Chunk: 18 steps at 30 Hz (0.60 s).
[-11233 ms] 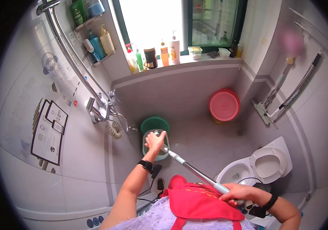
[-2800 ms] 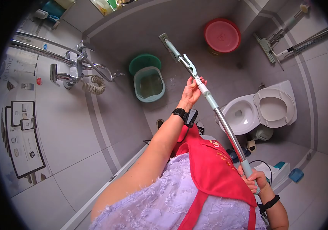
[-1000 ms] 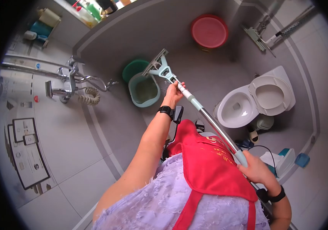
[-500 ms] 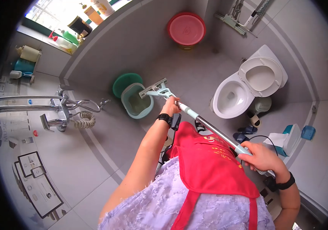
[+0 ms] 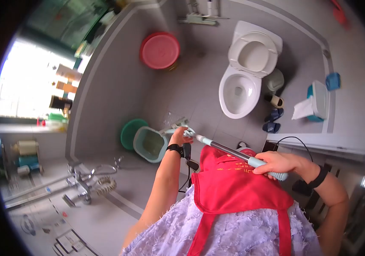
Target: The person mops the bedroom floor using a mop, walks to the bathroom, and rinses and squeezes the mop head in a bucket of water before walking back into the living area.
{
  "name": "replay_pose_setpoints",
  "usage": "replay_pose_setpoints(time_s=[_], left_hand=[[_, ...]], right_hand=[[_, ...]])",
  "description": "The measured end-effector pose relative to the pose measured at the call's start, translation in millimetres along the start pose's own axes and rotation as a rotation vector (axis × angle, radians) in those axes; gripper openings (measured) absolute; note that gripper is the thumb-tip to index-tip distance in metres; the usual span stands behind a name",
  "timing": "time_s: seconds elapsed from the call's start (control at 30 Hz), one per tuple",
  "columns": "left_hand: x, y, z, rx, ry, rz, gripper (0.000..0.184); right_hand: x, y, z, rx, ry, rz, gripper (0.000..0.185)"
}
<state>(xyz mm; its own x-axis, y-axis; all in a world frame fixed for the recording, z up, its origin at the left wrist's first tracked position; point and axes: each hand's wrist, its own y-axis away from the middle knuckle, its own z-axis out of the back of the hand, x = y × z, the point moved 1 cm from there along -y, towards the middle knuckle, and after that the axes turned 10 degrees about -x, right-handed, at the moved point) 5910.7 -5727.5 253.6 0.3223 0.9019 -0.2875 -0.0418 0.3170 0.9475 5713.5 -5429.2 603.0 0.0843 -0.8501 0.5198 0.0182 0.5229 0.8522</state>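
A long-handled squeegee (image 5: 227, 152) with a pale mint head and grip slants across the front of my body. My left hand (image 5: 177, 136) is closed around the neck by its head, partly covering it. The blade (image 5: 175, 125) is slightly blurred. Around the mint grip at the other end, my right hand (image 5: 272, 163) is wrapped, with the grip's tip sticking out past it. Just left of the squeegee head stands a pale blue-green bucket (image 5: 139, 144) holding murky water. A green basin (image 5: 128, 135) sits behind that bucket.
A white toilet (image 5: 229, 100) with its lid raised stands ahead, with slippers (image 5: 273, 115) and a small bin (image 5: 275, 81) beside it. A red-lidded bucket (image 5: 160, 50) is by the wall. Shower fittings (image 5: 82, 183) project at left. A tissue box (image 5: 317, 102) is at right.
My view has turned, so the room sits differently in the frame. My left hand has shifted toward the squeegee head, and the tip of the grip now shows beyond my right hand.
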Motion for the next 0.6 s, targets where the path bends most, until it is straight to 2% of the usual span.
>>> replay_pose_setpoints(time_s=[0.1,0.17,0.27,0.33,0.4,0.43,0.53,0.6], left_hand=[[-22.2,-1.9,2.2,0.145,-0.046,-0.324,0.032],[-40.5,-27.0,-10.5,0.099,0.138,-0.249,0.025],[-59.6,-35.0,-26.7,0.117,0.142,-0.212,0.021],[-58.7,-31.1,-35.2,0.121,0.132,-0.211,0.02],[-46.9,-37.2,-40.1,0.166,0.11,-0.199,0.011],[-35.7,-24.9,-46.5,0.108,0.024,-0.24,0.008],[0.7,-5.8,-60.9,0.134,0.002,-0.202,0.009],[30.3,43.9,-92.2,0.042,-0.002,-0.222,0.012]], right_hand=[[-39.2,4.7,1.0,0.003,-0.085,-0.032,0.022],[-72.4,10.7,4.7,-0.023,-0.172,-0.103,0.02],[-139.0,29.1,11.6,-0.055,-0.329,-0.176,0.018],[-184.9,48.7,13.6,-0.117,-0.234,-0.137,0.019],[-233.7,72.8,13.5,-0.204,-0.177,-0.152,0.026],[-257.2,87.2,14.7,-0.227,-0.191,-0.173,0.025],[-331.5,130.0,24.3,-0.293,-0.262,-0.181,0.021],[-395.0,149.3,21.2,-0.379,-0.373,-0.146,0.02]])
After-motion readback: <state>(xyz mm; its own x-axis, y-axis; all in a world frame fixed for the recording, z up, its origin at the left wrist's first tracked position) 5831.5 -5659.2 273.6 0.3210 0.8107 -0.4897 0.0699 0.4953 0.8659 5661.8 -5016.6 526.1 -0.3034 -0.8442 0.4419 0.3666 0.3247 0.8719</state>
